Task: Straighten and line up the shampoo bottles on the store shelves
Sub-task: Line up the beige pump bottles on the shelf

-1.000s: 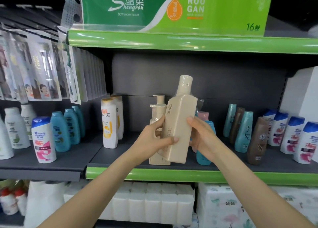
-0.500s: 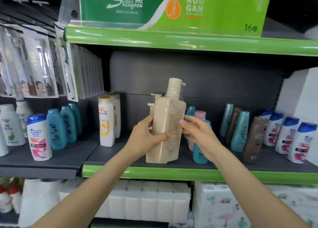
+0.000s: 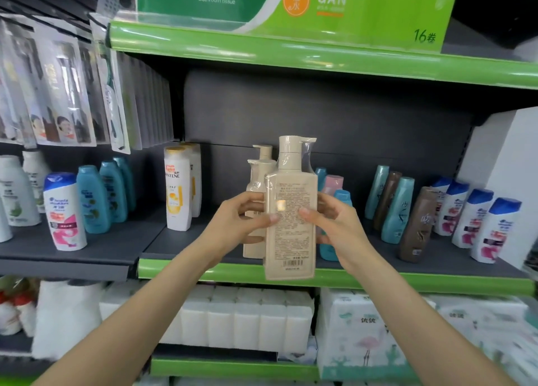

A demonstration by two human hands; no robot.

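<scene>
Between my fingers (image 3: 272, 218) I see a beige bottle (image 3: 291, 208); beside them teal bottles (image 3: 397, 211), green shelf edge (image 3: 378, 278).

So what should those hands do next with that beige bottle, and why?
Probably turn it about and set it down in front of the pump bottles. Both the left hand and the right hand hold the beige bottle off the shelf, and its barcode side faces out, while the Pantene bottle shows its front.

Both bare forearms are reaching forward, the left hand (image 3: 237, 219) and right hand (image 3: 334, 222) facing each other, fingers curling, thumbs pressing inward.
</scene>
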